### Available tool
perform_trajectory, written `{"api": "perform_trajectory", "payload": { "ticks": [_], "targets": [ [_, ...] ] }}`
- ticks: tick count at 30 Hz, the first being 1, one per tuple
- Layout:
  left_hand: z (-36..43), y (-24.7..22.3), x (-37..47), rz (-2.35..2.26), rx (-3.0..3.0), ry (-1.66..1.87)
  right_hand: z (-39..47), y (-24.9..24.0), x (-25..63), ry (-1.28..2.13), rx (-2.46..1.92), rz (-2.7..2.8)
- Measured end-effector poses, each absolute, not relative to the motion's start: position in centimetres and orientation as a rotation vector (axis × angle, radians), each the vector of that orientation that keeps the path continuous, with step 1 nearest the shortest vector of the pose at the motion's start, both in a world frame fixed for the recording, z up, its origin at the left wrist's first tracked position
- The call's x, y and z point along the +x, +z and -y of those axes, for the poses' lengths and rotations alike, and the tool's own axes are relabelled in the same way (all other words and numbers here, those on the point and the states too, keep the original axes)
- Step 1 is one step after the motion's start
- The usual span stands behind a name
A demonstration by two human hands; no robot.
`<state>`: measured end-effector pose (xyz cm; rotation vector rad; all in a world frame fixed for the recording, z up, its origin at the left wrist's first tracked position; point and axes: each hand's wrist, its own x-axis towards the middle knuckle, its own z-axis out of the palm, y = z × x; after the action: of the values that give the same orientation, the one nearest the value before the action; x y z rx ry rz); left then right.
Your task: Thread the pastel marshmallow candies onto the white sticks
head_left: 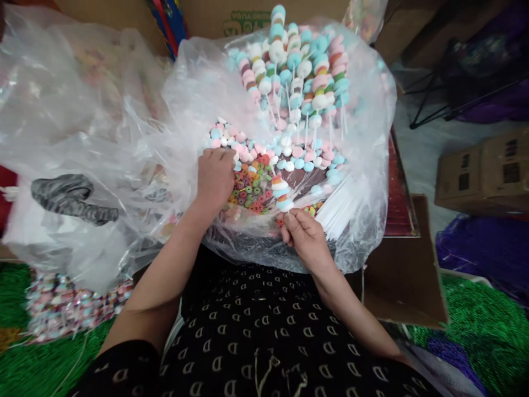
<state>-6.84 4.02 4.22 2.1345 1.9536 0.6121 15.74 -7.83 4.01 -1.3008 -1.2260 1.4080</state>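
Note:
My right hand [303, 234] is closed round the lower end of a short candy skewer [281, 190], which stands upright with white, blue and orange pieces on it. At the left edge of the loose pink, white and blue candies [297, 151], my left hand [215, 176] reaches in with its fingers bent down; the fingertips are hidden. Small coloured rings [252, 184] lie between the hands. White sticks [341, 207] are bundled to the right of my right hand. Behind, many filled skewers [318, 82] stand in a cluster inside clear plastic [198, 71].
A large plastic bag [61, 121] with a grey striped band [74, 198] fills the left. Wrapped candy skewers [66, 306] lie lower left. Cardboard boxes [483, 173] stand at the right, and an open box [405, 275] is beside the work surface. Green tinsel [483, 320] lies lower right.

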Motion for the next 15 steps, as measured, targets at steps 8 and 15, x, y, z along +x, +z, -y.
{"api": "perform_trajectory", "payload": {
  "ticks": [8,15],
  "targets": [
    [-4.0,3.4,-7.6,-1.902,2.047,0.762,8.1,3.4,16.2,1.392,-1.319,1.199],
    [-5.8,4.0,-5.8,-1.902,2.186,0.452,8.2,3.2,16.1,1.392,-1.293,1.220]
  ]
}}
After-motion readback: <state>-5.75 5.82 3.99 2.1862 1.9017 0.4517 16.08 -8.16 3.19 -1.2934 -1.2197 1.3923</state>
